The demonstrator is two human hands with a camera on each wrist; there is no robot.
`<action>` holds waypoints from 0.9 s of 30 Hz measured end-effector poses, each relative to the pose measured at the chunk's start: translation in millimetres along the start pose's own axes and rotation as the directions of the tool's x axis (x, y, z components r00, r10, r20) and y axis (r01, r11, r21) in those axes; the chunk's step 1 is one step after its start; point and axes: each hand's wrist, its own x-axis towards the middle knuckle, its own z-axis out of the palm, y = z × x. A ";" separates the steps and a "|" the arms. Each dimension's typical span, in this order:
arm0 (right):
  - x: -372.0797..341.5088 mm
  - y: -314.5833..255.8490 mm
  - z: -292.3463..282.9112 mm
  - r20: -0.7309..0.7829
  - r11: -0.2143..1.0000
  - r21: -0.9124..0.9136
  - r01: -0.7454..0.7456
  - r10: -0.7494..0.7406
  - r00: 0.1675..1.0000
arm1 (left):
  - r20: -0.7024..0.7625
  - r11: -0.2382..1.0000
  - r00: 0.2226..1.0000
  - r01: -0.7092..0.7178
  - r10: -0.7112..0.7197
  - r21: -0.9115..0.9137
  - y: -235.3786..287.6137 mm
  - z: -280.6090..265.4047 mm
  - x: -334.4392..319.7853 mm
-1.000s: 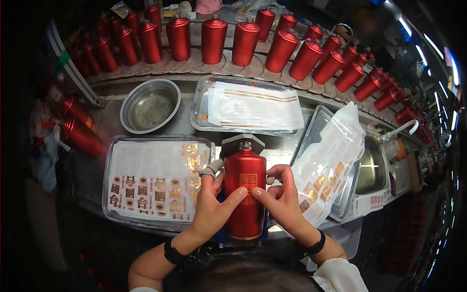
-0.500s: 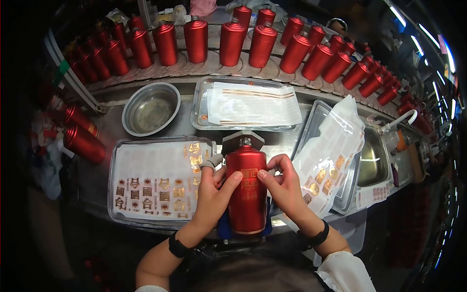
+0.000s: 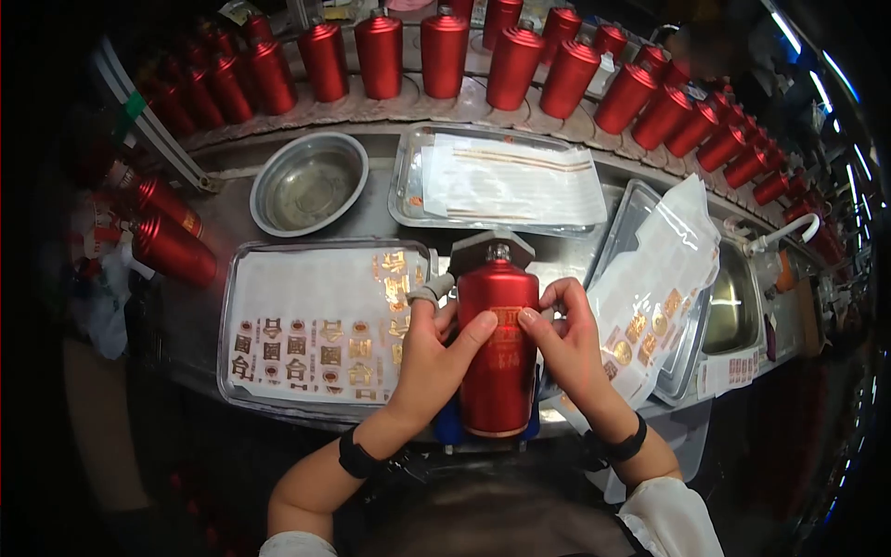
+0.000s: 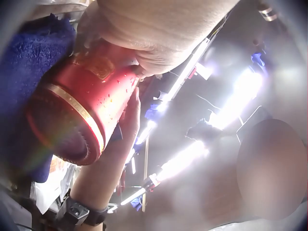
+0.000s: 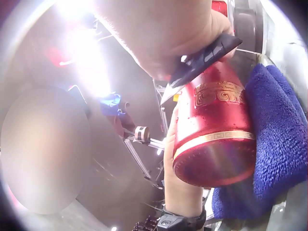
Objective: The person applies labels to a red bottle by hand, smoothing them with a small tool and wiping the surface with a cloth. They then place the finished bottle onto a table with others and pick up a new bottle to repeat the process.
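A red metallic bottle (image 3: 497,399) lies tilted neck-away in front of the person, on a stand with a blue cloth (image 5: 279,130). A gold label (image 3: 507,318) sits on its front, with gold characters below. The left hand (image 3: 429,362) holds the bottle's left side, its thumb pressing the label's left edge; a grey wrap (image 3: 432,290) covers one finger. The right hand (image 3: 573,348) has its thumb on the label's right edge and its fingers curled beside the bottle. In the right wrist view, a dark flat piece (image 5: 207,60) shows under the right palm. Droplets dot the bottle.
A tray with a sheet of gold stickers (image 3: 297,362) is at left, a metal bowl (image 3: 345,206) behind it. Another tray (image 3: 405,200) with sheets stands at the back, a tilted sticker sheet (image 3: 640,306) at right. Red bottles (image 3: 444,56) line a curved conveyor (image 3: 371,110).
Both thumbs have moved from low on the label, out to its sides, then closer together higher up. The conveyor bottles have moved left. The head view has shifted slightly.
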 end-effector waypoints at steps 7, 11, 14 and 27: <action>0.9 -0.7 -0.9 0.011 0.999 0.042 -0.009 0.009 1.000 | 0.044 0.999 0.998 0.045 -0.044 -0.019 2.3 0.2 -3.6; -0.2 -5.3 1.4 -0.004 0.999 0.038 -0.015 0.015 1.000 | 0.039 0.999 0.998 0.050 -0.049 -0.020 2.3 1.3 -4.2; 0.6 0.5 0.7 -0.005 0.999 0.040 0.001 -0.001 1.000 | 0.057 0.998 0.997 0.050 -0.049 -0.023 5.5 1.5 -3.8; 0.8 6.9 -3.4 0.018 0.998 0.059 -0.031 0.030 0.999 | 0.069 0.998 0.996 0.062 -0.060 -0.030 4.4 -2.8 -3.2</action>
